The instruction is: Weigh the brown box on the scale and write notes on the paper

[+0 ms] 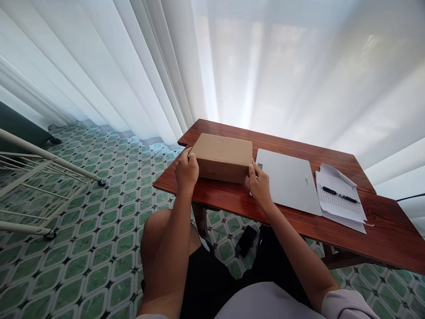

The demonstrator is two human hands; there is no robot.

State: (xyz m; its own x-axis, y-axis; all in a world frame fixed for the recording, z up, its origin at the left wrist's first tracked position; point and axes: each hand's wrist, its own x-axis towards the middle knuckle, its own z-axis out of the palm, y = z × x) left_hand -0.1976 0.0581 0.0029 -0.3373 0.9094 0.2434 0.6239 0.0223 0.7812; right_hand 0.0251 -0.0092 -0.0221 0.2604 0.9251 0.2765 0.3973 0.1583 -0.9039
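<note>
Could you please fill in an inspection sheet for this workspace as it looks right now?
Surface: red-brown wooden table, standing in front of the curtain.
Things in hand: closed cardboard box, flat on the table's left end.
Clutter: closed white laptop right of the box; papers with a pen on top, right of the laptop.
Hands: left hand grips the box's left end, right hand grips its right end.
Cables: one thin dark line at the right edge, perhaps a cable.
Surroundings: white curtain; green tiled floor; white rack at left; small dark object on the floor under the table.
</note>
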